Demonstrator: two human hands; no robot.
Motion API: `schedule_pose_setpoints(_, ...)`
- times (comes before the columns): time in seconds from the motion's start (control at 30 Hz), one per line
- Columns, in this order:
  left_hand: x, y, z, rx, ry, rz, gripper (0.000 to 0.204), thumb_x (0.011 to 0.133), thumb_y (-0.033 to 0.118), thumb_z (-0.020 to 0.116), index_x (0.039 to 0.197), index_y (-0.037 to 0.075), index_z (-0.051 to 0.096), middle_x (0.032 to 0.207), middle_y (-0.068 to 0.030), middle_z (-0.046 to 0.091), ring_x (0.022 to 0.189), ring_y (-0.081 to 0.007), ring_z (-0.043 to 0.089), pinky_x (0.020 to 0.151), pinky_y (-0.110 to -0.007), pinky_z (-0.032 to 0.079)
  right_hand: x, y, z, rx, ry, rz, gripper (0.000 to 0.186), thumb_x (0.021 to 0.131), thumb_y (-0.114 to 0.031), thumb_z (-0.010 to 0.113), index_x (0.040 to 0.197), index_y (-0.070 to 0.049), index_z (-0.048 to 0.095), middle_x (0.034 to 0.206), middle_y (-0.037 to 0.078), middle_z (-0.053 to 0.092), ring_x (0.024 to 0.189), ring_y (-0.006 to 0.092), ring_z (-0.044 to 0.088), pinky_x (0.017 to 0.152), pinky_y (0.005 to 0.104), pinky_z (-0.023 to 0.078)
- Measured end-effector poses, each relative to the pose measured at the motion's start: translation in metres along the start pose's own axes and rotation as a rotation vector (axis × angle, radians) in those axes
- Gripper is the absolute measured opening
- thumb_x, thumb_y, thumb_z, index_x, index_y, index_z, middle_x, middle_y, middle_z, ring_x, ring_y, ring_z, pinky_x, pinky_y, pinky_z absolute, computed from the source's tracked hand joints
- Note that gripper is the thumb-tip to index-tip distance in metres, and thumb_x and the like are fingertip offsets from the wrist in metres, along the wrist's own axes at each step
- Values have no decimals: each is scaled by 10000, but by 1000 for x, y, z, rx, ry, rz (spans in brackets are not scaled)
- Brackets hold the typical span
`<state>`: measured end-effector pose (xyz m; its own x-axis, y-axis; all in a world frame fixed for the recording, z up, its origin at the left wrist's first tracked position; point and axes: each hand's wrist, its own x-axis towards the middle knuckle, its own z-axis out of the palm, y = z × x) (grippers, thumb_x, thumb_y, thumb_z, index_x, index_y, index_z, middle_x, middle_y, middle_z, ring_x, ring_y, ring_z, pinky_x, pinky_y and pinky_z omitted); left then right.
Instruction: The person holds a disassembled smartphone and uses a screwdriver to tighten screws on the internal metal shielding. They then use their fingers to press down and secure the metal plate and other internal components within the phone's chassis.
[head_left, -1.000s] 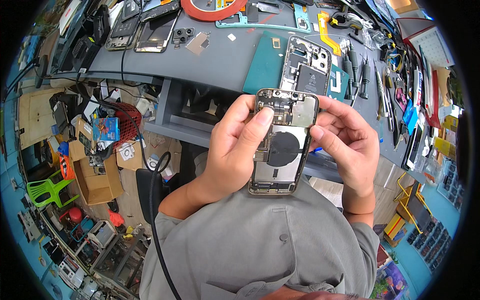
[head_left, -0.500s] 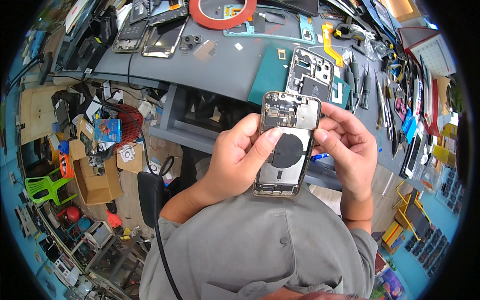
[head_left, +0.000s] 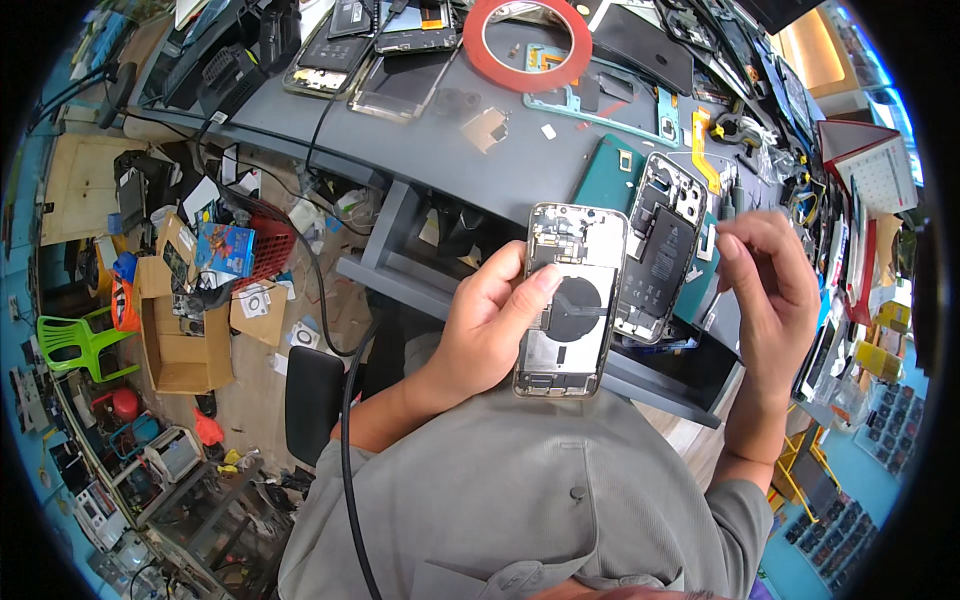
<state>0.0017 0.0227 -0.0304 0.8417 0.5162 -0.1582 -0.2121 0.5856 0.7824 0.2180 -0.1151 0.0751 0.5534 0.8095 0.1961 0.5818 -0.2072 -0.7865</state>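
My left hand (head_left: 485,330) is closed around the left side of an opened smartphone (head_left: 592,350), its thumb lying across the exposed inside. The phone has a metal frame, a round black pad in the middle and small parts at the top. To the right, apart from the phone, my right hand (head_left: 775,290) is raised with its fingers curled and the thumb close to the index finger. Whatever lies between those fingertips, if anything, I cannot make out. Just behind the held phone, a second opened phone (head_left: 665,255) with a black battery rests on a teal mat (head_left: 600,170).
A red tape roll (head_left: 480,55) and a light blue phone frame (head_left: 590,112) lie farther back. A yellow-orange flex cable (head_left: 701,150) is beside the second phone. An open drawer (head_left: 400,245) juts out below the desk. A black cable (head_left: 347,440) hangs in front at left.
My right hand has left the phone's edge and moved right. My left hand still holds the phone, a little lower in view. The view has shifted, so the desk appears moved right and turned.
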Motion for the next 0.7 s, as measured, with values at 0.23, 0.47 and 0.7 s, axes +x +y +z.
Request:
schedule_pose_setpoints(0.23, 8, 1, -10, -46, -69, -72, 299, 1064, 44, 569, 1347, -51, 582, 1216, -83, 714, 1073, -84, 658, 951, -268, 528, 81, -13, 46, -350, -222, -442, 153, 870, -1, 770, 1015, -23, 726, 995, 86, 650, 851, 247, 671, 717, 350, 547)
schedule_pose_setpoints(0.47, 10, 2, -10, -97, -48, -89, 262, 1071, 54, 582, 1314, -42, 590, 1178, -70, 713, 1032, -68, 654, 916, -259, 534, 132, 3, 99, -536, -266, -743, 109, 854, -108, 756, 948, -62, 729, 990, 64, 627, 945, 275, 673, 764, 405, 571)
schedule_pose_setpoints(0.7, 13, -3, -12, -78, -49, -58, 185, 1070, 58, 611, 1230, -35, 611, 1054, -28, 705, 916, -20, 628, 804, -229, 539, 142, 6, 116, -597, -316, -849, 92, 846, -120, 705, 871, -33, 685, 982, 81, 604, 911, 268, 640, 731, 401, 550)
